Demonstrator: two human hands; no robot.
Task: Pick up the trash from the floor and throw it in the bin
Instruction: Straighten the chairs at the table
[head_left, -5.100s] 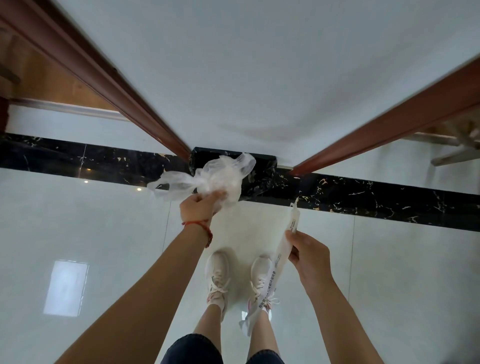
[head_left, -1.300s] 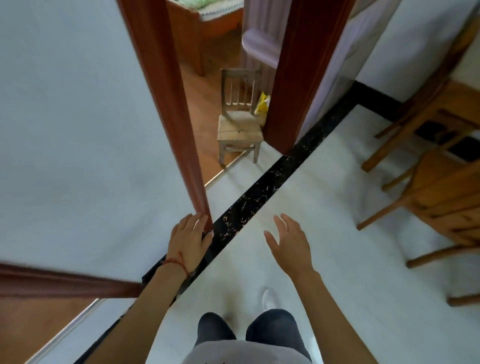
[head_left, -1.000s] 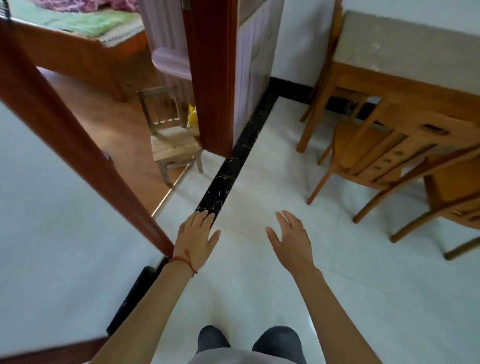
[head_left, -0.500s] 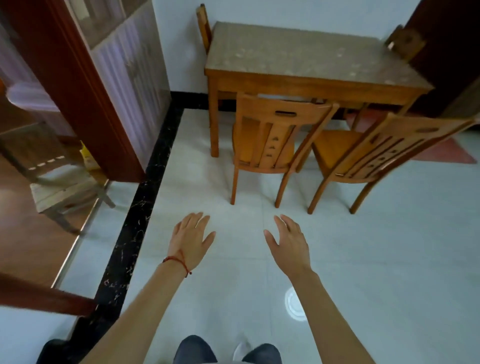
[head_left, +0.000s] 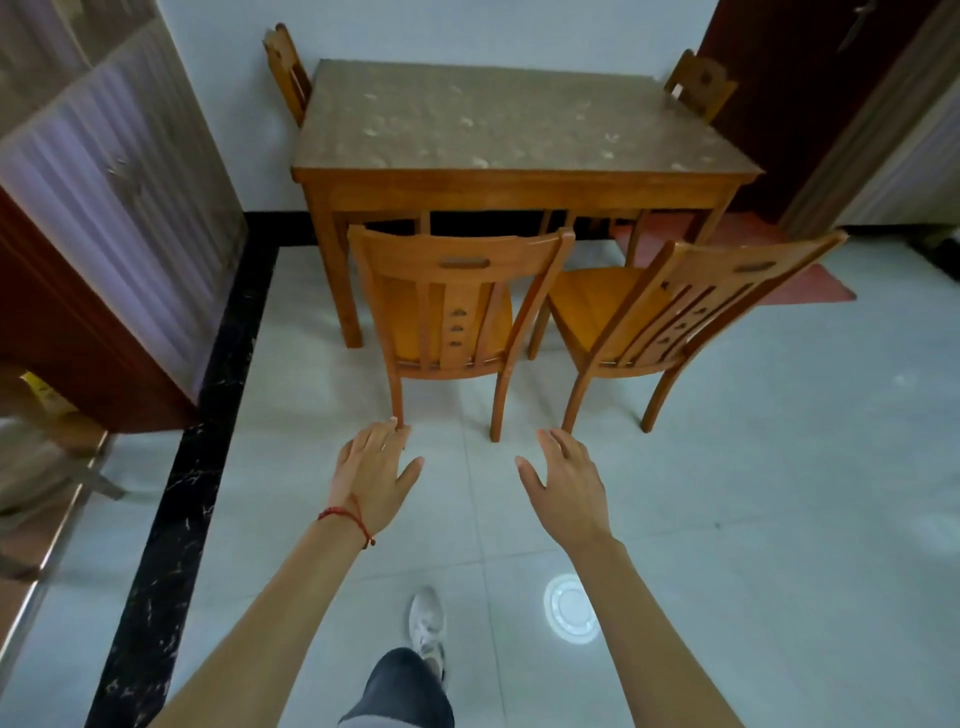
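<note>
So over on the far left there's a striped cabinet panel (head_left: 119, 197) with a dark red frame, and a black marble strip (head_left: 202, 415) running down the pale tile floor (head_left: 779, 467) beside it. Nothing that looks like trash is lying along there, though the bottom-left corner is blurry enough that I can't really read it.

Moving in, the left hand (head_left: 371, 480) is hanging out in front of the body, fingers spread, palm down, holding nothing. It has a red string (head_left: 345, 517) around the wrist. Its fingertips are lining up with the leg of the nearer wooden chair (head_left: 447, 312), but I can't tell whether they're actually touching it.

Middle: the table (head_left: 519, 124) is sitting against the wall with a second chair (head_left: 675, 312) angled next to the first.

Then the right hand (head_left: 569, 491) is doing the same thing, splayed open and empty.

Further right it's just bare tile, a reddish mat (head_left: 810, 280) and a dark door (head_left: 779, 78).

As for progress: no trash and no bin are showing anywhere in this view. With both hands empty, I'm guessing the person is either between pieces and looking for more, or basically done. Can't say which from here.
</note>
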